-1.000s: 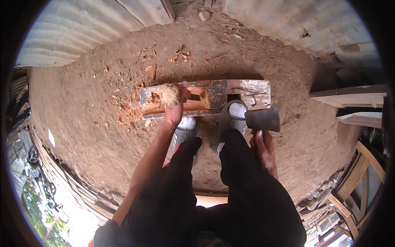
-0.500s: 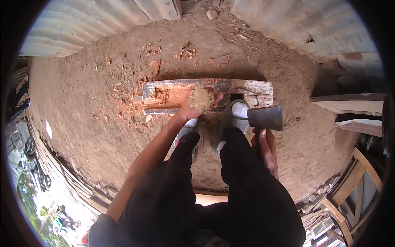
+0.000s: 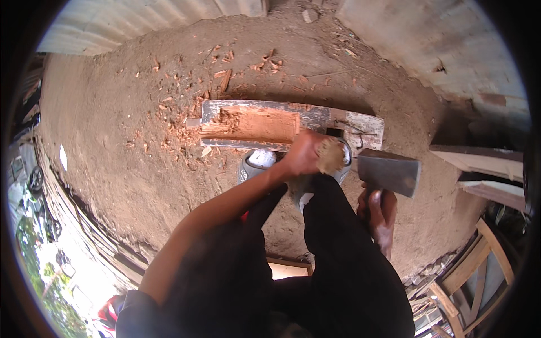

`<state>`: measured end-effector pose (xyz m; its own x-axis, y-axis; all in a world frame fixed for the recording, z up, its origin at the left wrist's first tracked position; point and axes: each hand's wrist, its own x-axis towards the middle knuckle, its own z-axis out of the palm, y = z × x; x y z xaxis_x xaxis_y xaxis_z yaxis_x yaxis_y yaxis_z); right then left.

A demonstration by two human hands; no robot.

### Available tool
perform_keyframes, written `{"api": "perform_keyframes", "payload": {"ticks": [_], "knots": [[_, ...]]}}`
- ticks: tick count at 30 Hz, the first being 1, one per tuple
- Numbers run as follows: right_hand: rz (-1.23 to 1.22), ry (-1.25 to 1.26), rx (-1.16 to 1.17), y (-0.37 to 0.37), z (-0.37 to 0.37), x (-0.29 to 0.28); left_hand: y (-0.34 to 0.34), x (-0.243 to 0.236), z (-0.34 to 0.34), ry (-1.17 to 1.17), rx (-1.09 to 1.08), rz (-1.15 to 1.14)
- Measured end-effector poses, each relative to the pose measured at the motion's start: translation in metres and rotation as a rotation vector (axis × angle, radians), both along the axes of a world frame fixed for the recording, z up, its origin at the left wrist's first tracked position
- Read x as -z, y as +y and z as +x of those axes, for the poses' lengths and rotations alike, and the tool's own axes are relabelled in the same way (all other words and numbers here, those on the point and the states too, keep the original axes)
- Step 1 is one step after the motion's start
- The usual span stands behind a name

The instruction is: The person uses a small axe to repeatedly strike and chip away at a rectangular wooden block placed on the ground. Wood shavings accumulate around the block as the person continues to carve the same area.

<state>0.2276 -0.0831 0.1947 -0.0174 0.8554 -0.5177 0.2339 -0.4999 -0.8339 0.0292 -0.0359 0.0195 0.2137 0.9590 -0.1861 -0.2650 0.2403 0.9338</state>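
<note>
My left hand (image 3: 303,151) is closed round a tool with a frayed, tan wooden top (image 3: 331,155), held over my shoes near the front edge of a weathered board (image 3: 265,123); the tool's lower end is hidden. The board lies on the dirt with a long, orange hollow cut into it, a dark square opening and bent metal pieces (image 3: 352,130) toward its right end. My right hand (image 3: 378,211) grips the handle of an axe, its broad, dark head (image 3: 387,172) upright beside my right knee. My grey shoes (image 3: 261,159) stand just before the board.
Wood chips (image 3: 225,76) litter the dirt, mostly left and beyond the board. Corrugated metal sheets (image 3: 434,50) line the far side. Pale panels (image 3: 479,160) jut in at the right, above a wooden frame (image 3: 484,253). Stacked sticks (image 3: 79,214) and wheels (image 3: 35,180) lie along the left.
My left hand has moved right and toward me with the frayed tool, uncovering the hollow. The axe in my right hand has shifted slightly right and lower in the picture; the whole view has shifted.
</note>
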Motion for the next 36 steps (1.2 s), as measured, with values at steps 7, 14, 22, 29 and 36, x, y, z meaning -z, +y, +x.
{"api": "perform_keyframes", "payload": {"ticks": [7,14,22,29,36], "knots": [[0.046,-0.056,0.008,0.002,0.01,-0.013,-0.014,-0.016,0.016,0.581,0.03,0.509],[0.031,-0.02,0.04,0.005,0.004,-0.017,-0.008,-0.024,0.016,0.642,-0.018,0.471],[0.012,-0.008,0.064,0.009,-0.001,-0.027,0.01,-0.04,0.006,0.676,0.153,0.306],[-0.001,0.006,0.094,0.005,0.007,-0.023,0.005,-0.03,0.013,0.703,0.131,0.345],[0.004,0.002,0.067,0.01,0.002,-0.021,0.016,-0.027,0.008,0.579,-0.102,0.171]]}}
